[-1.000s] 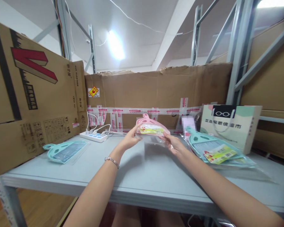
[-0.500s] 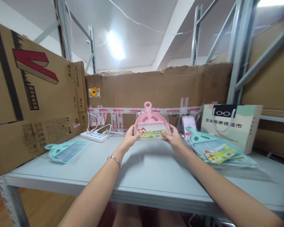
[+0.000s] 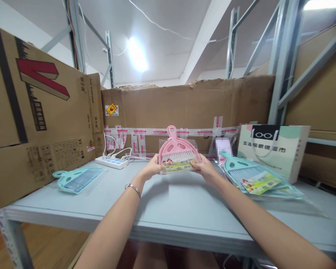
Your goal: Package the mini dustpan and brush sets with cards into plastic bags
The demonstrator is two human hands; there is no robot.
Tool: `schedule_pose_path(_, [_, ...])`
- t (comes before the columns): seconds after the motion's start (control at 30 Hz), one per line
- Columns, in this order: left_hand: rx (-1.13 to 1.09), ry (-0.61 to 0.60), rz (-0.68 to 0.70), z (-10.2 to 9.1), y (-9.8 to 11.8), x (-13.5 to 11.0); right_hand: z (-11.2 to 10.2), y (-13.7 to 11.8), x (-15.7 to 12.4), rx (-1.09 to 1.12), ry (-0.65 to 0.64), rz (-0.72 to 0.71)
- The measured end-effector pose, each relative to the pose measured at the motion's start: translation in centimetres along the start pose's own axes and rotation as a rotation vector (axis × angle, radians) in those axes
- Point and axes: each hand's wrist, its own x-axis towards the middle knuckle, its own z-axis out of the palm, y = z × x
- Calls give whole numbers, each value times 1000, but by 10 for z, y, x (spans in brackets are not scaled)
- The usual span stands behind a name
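A pink dustpan and brush set point(image 3: 177, 147) in a clear plastic bag is held up above the table, handle upward and leaning slightly left. Across its lower part runs a green and yellow printed card. My left hand point(image 3: 152, 167) is closed on the lower left edge, a metal bracelet at the wrist. On the lower right edge my right hand point(image 3: 205, 168) grips with the thumb over the front. A turquoise dustpan and brush set point(image 3: 80, 179) lies bagged on the left. More bagged turquoise dustpan sets point(image 3: 240, 164) lie overlapped on the right, a printed card on top.
A white power strip point(image 3: 112, 161) with plugged cables sits at the back left of the grey table point(image 3: 106, 205). A paper bag with a glasses print point(image 3: 271, 149) stands back right. Cardboard boxes point(image 3: 162, 108) wall the rear and left; metal shelf posts point(image 3: 282, 74) rise behind.
Both hands have lowered the pink dustpan set a little, and its handle has tilted to the left. The turquoise sets have stayed where they were.
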Motion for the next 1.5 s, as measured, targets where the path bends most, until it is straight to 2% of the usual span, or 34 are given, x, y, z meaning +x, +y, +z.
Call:
schedule_pose_path(0.07, [13, -8, -35, -1, 3, -2, -1, 1, 1, 13, -10, 9])
schedule_pose_path(0.13, [16, -64, -52, -3, 7, -5, -2, 3, 1, 45, -28, 30])
schedule_pose_path(0.23, [-25, -140, 35, -4, 11, -5, -3, 8, 3, 82, -106, 58])
schedule_pose_path(0.3, [-73, -69, 103, -5, 9, -1, -2, 13, 3, 38, -191, 78])
schedule_pose_path(0.37, [-119, 42, 95, -4, 5, 4, 2, 15, 2, -105, -202, 65])
schedule_pose_path(0.43, [-143, 139, 58, -3, -1, 10, 7, 14, -3, -333, -98, -107])
schedule_pose_path(0.5, [-151, 235, 60, -2, -6, 14, 13, 9, -10, -569, -26, -442])
schedule_pose_path(0.57, [-185, 290, 82, 0, -9, 17, 17, 5, -17, -739, -108, -713])
schedule_pose_path(0.6, [-224, 301, 87, 0, -9, 17, 18, 3, -19, -793, -176, -757])
schedule_pose_path(0.63, [-275, 309, 84, 0, -8, 18, 19, 3, -20, -821, -224, -738])
schedule_pose_path(0.7, [-384, 356, 63, 1, -5, 18, 20, 7, -19, -779, -234, -584])
schedule_pose_path(0.8, [-480, 423, 42, 3, 0, 15, 22, 16, -13, -478, -159, -237])
schedule_pose_path(0.87, [-482, 316, 58, 7, 2, 12, 24, 19, -10, -210, -124, -16])
schedule_pose_path(0.97, [-421, 22, 36, 11, 3, 7, 24, 16, -10, 94, -48, 165])
schedule_pose_path(1.03, [-378, -29, 19, 12, 3, 5, 23, 12, -12, 155, -14, 201])
schedule_pose_path(1.17, [-368, 134, 43, 10, 6, 5, 20, 6, -14, 121, -55, 206])
schedule_pose_path(1.27, [-354, 177, 45, 8, 9, 6, 21, 6, -15, 120, -85, 206])
schedule_pose_path(1.5, [-350, 151, 95, 6, 7, 6, 19, 7, -14, 146, -116, 209])
